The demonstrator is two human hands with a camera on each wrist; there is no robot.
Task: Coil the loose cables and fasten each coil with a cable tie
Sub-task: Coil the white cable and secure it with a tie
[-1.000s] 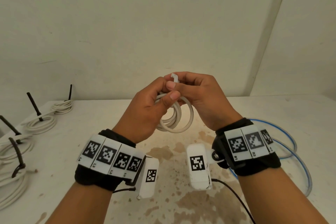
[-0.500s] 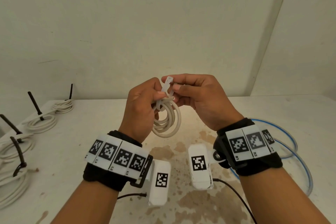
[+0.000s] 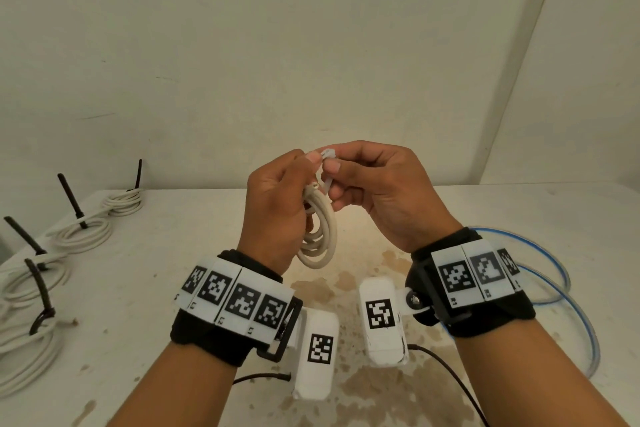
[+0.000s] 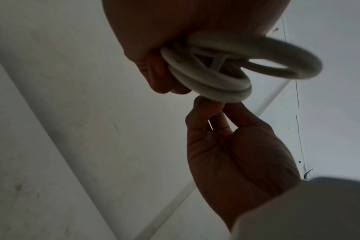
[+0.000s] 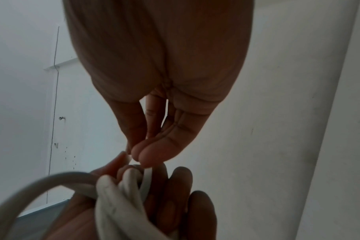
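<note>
A small coil of cream cable [image 3: 320,236] hangs above the table, held at its top by my left hand [image 3: 277,204], whose fingers curl round the loops [image 4: 212,81]. A white cable tie [image 3: 327,166] is looped over the top of the coil. My right hand [image 3: 377,191] pinches the tie's end between thumb and forefinger, just right of the left hand. In the right wrist view the fingertips [image 5: 146,154] meet at the tie above the cable loops [image 5: 121,194]. The tie strap [image 4: 216,63] crosses inside the coil.
Several cream coils with black ties [image 3: 83,236] [image 3: 38,291] lie along the table's left edge. A loose blue cable [image 3: 554,288] lies at the right behind my right wrist. The stained white table [image 3: 346,392] ends at a wall.
Both hands have lifted slightly and the coil has turned edge-on. The left hand shifted its hold to the coil's top while the right keeps pinching the tie.
</note>
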